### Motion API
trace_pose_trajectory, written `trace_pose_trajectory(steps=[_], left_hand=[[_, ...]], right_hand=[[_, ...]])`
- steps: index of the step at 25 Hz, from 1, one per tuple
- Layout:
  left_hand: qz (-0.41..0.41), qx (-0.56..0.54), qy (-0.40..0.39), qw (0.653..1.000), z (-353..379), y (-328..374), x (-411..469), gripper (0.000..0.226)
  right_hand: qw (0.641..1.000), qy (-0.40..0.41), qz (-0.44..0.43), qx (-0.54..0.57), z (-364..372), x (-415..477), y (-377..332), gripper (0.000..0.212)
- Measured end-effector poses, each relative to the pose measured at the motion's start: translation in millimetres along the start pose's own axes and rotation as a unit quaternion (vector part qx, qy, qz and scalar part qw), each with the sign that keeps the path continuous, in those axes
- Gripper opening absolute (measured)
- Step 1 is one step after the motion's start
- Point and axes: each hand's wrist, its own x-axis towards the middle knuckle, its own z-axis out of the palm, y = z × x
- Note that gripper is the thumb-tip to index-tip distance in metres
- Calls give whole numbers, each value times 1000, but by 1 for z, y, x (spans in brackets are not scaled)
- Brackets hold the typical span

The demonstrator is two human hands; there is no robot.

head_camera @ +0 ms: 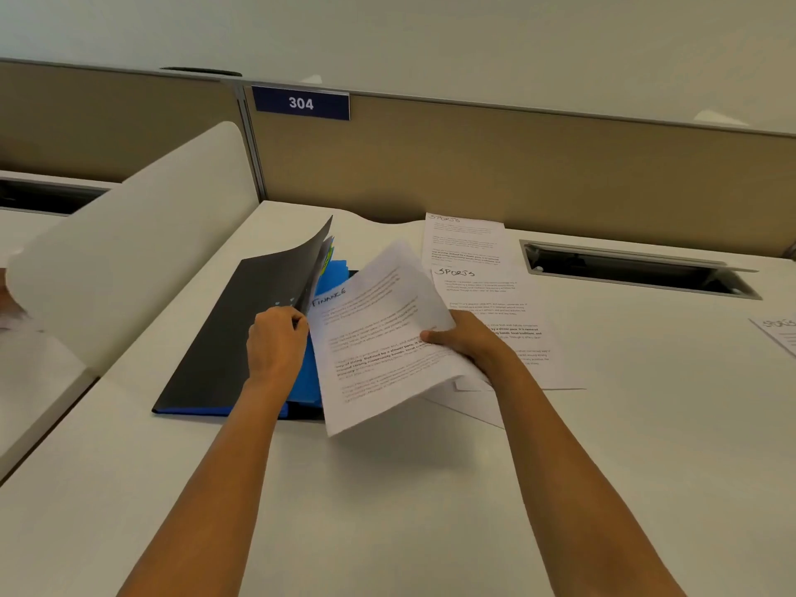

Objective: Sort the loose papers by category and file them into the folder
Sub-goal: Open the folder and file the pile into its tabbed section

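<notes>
Left hand: my fingers curl round the raised leaf edge of the black plastic folder with blue inner sleeves, which lies open on the white table.

Right hand: thumb on top, I pinch the white printed sheets headed FINANCE, touching the folder's right side.

Two white sheets headed SPORTS lie flat just beyond.

Behind: beige partition, blue plate numbered 304.

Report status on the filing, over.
Left hand holds folder cover lifted. Right hand grips FINANCE sheet beside the opening. SPORTS sheets wait on desk, nothing in the way.
</notes>
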Motion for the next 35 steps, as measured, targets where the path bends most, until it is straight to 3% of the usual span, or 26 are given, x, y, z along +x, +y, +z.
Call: trace_pose_trajectory(steps=[4,12,17,22,24,30,35], left_hand=[[5,8,-8,1000,-1,0,1,22],[2,14,-31,999,-1,-1,2,22],[-5,6,-47,999,0,2,2,23],[-23,9,-41,999,3,2,5,23],[-27,7,-46,999,4,2,5,24],[-18,10,-50,999,2,0,7,23],[10,21,-41,999,4,5,3,25]], right_hand=[[988,46,14,-148,11,23,-43,44],[985,121,-8,-121,56,55,-61,37],[991,125,-14,-34,112,54,-37,39],[992,43,23,119,144,53,-37,43],[987,63,21,146,143,52,-36,42],[997,66,-48,14,135,57,-36,40],[997,43,-62,-19,149,67,-49,33]])
